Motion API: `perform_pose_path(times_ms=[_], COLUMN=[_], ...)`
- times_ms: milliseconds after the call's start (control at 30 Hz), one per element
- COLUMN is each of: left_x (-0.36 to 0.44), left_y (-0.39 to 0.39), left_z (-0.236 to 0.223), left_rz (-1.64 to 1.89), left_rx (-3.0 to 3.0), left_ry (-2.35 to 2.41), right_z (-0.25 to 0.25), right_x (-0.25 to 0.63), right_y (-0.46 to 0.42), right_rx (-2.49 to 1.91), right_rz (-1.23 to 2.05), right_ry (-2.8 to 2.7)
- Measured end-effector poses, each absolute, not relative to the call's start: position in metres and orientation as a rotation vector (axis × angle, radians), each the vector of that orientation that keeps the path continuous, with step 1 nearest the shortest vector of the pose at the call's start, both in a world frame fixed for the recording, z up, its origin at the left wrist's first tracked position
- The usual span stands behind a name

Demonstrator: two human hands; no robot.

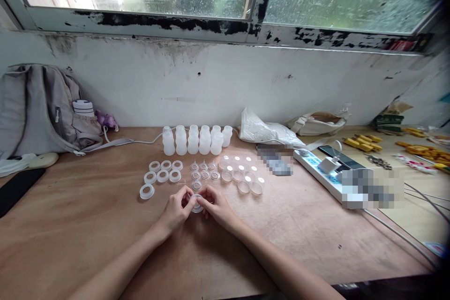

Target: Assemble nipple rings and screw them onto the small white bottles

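Held ring: caught between both hands, just in front of the discs; cannot tell whether touching the table.
Left hand: grasping the held ring from its left side, pinching with thumb and forefinger; partly hidden at the other fingers.
Right hand: grasping the same ring from its right side, pressing with the thumb near the left one; curled below at the remaining fingers.
Loose rings: lying left of the discs, in two rows of three, with a seventh nearer.
Discs: lying beyond the hands, in two rows of three, with a seventh nearest the held ring.
Caps: clear, lying in close rows right of the discs.
Bottles: frosted white, standing upright behind the small parts, closer together toward the right.
Table: brown, spread beneath everything named so far.
Bag: white, crumpled, lying against the wall, right of the bottles.
Power strip: white, lying aslant at right, with a charger plugged in.
Backpack: grey, slumped at far left, carrying a cup in a side pocket.
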State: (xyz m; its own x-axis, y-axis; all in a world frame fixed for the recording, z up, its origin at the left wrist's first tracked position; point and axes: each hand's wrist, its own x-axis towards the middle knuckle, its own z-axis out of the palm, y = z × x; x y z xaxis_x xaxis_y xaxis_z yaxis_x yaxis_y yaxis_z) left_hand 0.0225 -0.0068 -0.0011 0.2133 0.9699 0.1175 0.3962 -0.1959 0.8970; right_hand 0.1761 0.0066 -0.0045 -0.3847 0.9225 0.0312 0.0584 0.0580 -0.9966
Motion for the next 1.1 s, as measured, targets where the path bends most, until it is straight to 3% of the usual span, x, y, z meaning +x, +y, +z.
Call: perform_pose_path(times_ms=[1100], left_x=[0.0272], left_y=[-0.0096], left_z=[0.0039], left_rz=[1.024], left_rx=[1.792], left_ry=[1.358], right_z=[-0.0028], right_x=[0.1755], right_y=[0.0068], right_rx=[-1.081], right_rz=[1.187], right_ry=[-1.647])
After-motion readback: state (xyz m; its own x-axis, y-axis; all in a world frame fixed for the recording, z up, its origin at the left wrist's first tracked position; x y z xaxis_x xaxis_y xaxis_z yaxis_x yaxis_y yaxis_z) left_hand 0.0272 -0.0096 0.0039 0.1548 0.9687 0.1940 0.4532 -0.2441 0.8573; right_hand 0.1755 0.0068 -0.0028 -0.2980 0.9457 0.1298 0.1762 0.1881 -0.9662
